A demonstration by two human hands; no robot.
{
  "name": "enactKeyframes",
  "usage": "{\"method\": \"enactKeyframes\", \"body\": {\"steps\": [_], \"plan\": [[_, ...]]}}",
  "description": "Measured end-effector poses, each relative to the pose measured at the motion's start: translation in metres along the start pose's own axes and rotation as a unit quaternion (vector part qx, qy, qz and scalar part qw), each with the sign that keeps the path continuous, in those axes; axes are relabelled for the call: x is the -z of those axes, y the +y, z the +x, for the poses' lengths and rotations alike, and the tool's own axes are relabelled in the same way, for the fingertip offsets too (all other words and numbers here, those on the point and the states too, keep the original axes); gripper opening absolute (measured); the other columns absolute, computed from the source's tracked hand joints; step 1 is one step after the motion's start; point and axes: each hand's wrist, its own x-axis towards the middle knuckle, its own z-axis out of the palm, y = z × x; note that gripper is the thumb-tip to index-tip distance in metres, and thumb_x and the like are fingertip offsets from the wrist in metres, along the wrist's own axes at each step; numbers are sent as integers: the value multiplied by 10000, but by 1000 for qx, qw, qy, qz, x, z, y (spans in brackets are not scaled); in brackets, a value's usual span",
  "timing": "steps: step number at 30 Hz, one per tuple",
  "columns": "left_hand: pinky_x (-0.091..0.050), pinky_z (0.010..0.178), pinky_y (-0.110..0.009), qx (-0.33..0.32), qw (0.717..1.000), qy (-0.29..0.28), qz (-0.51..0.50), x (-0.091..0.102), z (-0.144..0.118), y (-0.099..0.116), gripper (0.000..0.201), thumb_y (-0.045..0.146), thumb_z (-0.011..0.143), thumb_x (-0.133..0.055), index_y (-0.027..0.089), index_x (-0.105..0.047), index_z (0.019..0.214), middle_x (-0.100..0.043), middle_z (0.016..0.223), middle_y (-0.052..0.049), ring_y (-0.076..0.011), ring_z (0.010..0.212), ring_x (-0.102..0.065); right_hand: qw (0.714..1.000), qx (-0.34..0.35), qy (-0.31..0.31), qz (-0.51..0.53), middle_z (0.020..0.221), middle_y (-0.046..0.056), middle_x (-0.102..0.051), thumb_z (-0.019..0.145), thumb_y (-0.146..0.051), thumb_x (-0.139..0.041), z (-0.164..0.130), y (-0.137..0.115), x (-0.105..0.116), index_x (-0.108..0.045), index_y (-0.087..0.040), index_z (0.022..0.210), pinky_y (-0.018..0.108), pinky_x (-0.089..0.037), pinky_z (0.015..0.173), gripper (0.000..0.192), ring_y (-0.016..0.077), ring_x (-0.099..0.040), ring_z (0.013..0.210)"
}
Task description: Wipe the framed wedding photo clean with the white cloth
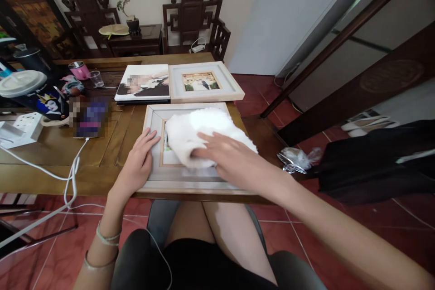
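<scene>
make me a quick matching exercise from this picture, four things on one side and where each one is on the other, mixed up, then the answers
Things:
1. white cloth
2. left hand
3. pink cup
4. second framed photo

Places:
A. far left part of the table, beside a clear glass
B. flat on the left edge of the near frame
C. under the right hand, on the near frame's glass
D. on the table just beyond the near frame

Pairs: 1-C, 2-B, 3-A, 4-D
</scene>
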Motion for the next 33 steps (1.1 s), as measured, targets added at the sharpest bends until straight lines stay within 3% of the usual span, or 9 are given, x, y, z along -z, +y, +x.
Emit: {"method": "enactKeyframes", "body": {"steps": [4,7,11,14,18,23,28,30,33], "plan": [[-273,1171,-525,-1,1000,2,-4,0,0,1,445,109,918,-339,163,-538,1312,-493,1442,-119,-224,1433,-306,994,-41,67,-75,1116,137,-701,635,121,-427,20,35,-13,-622,-152,1190,499,-317,1110,649,281,-394,1363],[-273,1169,-534,-3,1000,0,-5,0,-1,0,446,106,916,-338,158,-538,1311,-495,1439,-123,-227,1435,-302,991,-56,76,-96,1090,139,-707,649,117,-429,26,42,-15,-629,-135,1166,511,-312,1108,609,299,-377,1371],[-275,1172,-523,-3,1000,-1,-3,-1,-1,0,437,107,920,-329,126,-539,1303,-490,1439,-145,-228,1435,-302,996,-34,45,-71,1141,146,-686,620,135,-392,15,16,-8,-647,-122,1123,538,-332,1082,619,337,-396,1349],[-275,1173,-522,-4,1000,1,-1,-1,0,-1,432,109,922,-331,144,-540,1299,-492,1440,-134,-225,1433,-307,1000,10,-4,5,1268,117,-631,607,127,-385,-4,-15,-1,-650,-167,1118,514,-365,1069,646,318,-435,1322],[-285,1177,-487,-7,1000,6,-3,-2,0,-2,423,112,920,-339,158,-548,1285,-504,1433,-121,-215,1430,-314,995,61,-48,70,1427,71,-509,590,107,-403,-22,-39,0,-618,-214,1184,538,-320,1106,709,308,-350,1383],[-274,1176,-507,-8,1000,2,1,0,0,-1,430,113,922,-337,151,-539,1300,-494,1440,-128,-226,1435,-303,999,2,-3,39,1261,91,-639,613,123,-400,-4,-15,-10,-614,-199,1205,490,-295,1132,708,271,-385,1369],[-270,1177,-502,0,1000,0,5,1,0,1,434,119,926,-327,128,-536,1307,-487,1443,-137,-224,1435,-303,994,-35,84,-62,1263,146,-636,659,128,-441,25,24,-21,-620,-119,1189,531,-274,1127,611,327,-345,1384],[-268,1180,-492,-1,1000,-1,3,0,-1,0,435,120,926,-325,114,-536,1307,-486,1442,-143,-221,1437,-298,994,-33,78,-73,1329,145,-591,661,133,-440,27,24,-22,-612,-113,1200,558,-282,1113,617,354,-333,1385],[-257,1185,-492,-5,1000,-3,-1,0,-1,-1,440,114,922,-330,122,-533,1312,-486,1444,-136,-216,1438,-295,997,-21,38,-57,1399,137,-530,660,144,-409,16,5,-19,-597,-119,1220,579,-304,1092,647,376,-327,1382]]}}
